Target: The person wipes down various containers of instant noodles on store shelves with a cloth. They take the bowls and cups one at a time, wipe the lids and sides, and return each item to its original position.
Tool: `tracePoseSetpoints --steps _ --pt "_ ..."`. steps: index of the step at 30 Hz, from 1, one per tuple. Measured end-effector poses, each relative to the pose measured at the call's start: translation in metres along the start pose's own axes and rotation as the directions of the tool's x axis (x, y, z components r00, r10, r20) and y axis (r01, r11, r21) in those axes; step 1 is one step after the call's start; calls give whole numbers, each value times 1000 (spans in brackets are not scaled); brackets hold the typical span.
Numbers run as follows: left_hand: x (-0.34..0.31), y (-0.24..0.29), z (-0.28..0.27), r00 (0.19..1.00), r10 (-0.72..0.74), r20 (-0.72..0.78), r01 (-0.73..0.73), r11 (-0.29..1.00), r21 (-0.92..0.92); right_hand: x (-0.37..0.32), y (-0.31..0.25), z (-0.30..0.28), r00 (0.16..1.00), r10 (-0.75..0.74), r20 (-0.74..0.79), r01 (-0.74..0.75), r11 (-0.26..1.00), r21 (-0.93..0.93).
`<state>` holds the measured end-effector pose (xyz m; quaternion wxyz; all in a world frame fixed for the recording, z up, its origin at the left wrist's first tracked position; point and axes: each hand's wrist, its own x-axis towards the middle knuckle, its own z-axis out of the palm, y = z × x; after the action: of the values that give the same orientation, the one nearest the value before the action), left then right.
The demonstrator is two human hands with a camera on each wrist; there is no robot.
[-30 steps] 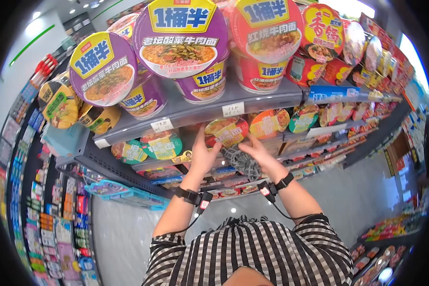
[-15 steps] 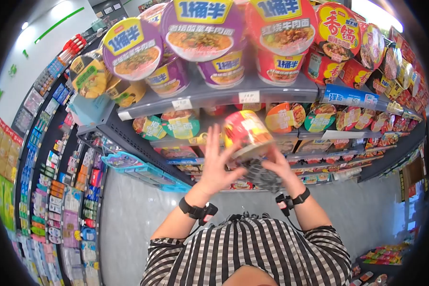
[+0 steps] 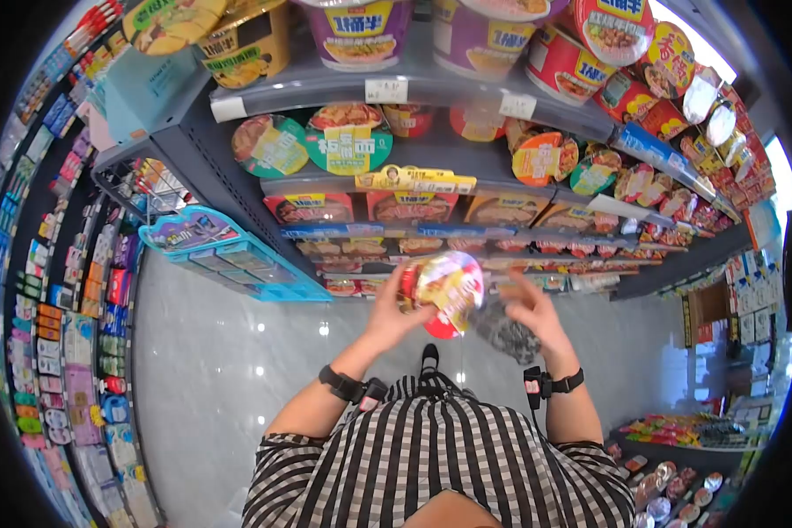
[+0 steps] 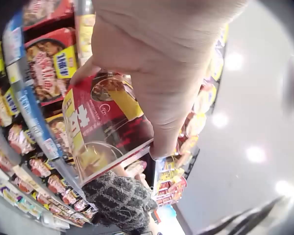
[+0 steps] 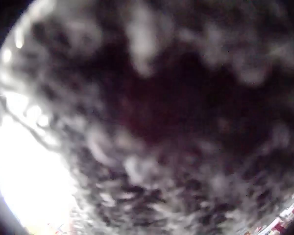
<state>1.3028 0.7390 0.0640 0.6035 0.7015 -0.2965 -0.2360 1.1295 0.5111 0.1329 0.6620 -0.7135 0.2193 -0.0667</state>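
Note:
A red instant noodle cup (image 3: 444, 290) is in my left hand (image 3: 389, 317), with fingers and thumb round its side; its shiny lid faces right. In the left wrist view, the fingers of my left hand (image 4: 152, 73) span the red cup (image 4: 108, 122), tilted. A dark grey, textured fabric bundle (image 3: 507, 334) is at my right hand (image 3: 541, 321), right of the cup and apart from it. My right index finger and thumb point out, blurred; the other fingers are hidden by the bundle (image 4: 120, 200). Blurred grey fabric (image 5: 186, 186) fills most of the right wrist view.
Shelves of noodle cups and bowls stand in front, with large purple cups (image 3: 361, 40) on top and a yellow label strip (image 3: 415, 180) below. A light blue rack (image 3: 246, 255) stands at the left shelf end. Grey floor (image 3: 211, 378) lies beneath.
The cup has moved down from the shelf toward my body and turned. My left hand has taken its side, and my right hand has come away from it. The view has tilted down.

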Motion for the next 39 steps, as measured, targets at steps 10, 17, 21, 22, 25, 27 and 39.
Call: tracePoseSetpoints --steps 10,17,21,22,25,27,39 --pt "-43 -4 -1 959 -281 44 282 924 -259 3 -8 104 853 -522 11 455 731 -509" --pt "-63 11 -16 967 -197 -164 131 930 -344 -24 -12 69 746 -442 499 653 631 -418" --pt "-64 23 5 984 -119 -130 83 964 -254 1 -22 55 813 -560 159 538 618 -574" --pt "-63 28 13 987 -142 -79 110 943 -313 7 -34 60 773 -630 76 562 624 -542" --pt "-63 39 32 954 -295 -45 252 877 -408 13 -50 73 717 -658 230 694 646 -317" --pt "-64 23 33 950 -310 -27 272 870 -411 3 -49 70 714 -553 429 666 726 -172" --pt "-57 49 71 956 -270 -113 224 925 -308 14 -37 20 721 -667 190 693 691 -205"
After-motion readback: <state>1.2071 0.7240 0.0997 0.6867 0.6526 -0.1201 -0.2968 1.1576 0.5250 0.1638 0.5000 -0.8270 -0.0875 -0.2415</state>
